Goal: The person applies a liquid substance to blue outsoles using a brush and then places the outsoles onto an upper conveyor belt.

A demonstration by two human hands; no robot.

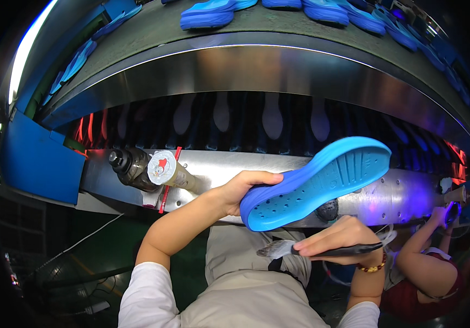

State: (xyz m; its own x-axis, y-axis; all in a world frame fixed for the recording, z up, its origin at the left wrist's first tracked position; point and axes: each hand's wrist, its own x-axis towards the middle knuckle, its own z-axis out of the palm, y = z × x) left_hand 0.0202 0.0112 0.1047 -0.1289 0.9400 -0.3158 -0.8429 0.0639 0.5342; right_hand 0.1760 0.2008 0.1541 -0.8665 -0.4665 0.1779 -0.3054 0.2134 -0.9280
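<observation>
My left hand [244, 191] grips a blue shoe sole [314, 183] by its heel end, thumb on the rim. The sole is tilted, its hollowed, holed and ribbed face toward me and its toe end pointing up to the right. Below it, my right hand [344, 240] is closed round the black handle of a brush [278, 249]. The pale bristles point left and sit apart from the sole. A dark rounded thing [328, 210], partly behind the sole, rests on the metal ledge near my right hand.
On the metal ledge [221, 164] stand a dark bottle [131, 167] and a cup with a sealed lid [172, 169]. Behind it, shoe uppers or soles line a dark rack. Blue soles [207, 16] lie on the belt above. A co-worker [426, 262] works at the right.
</observation>
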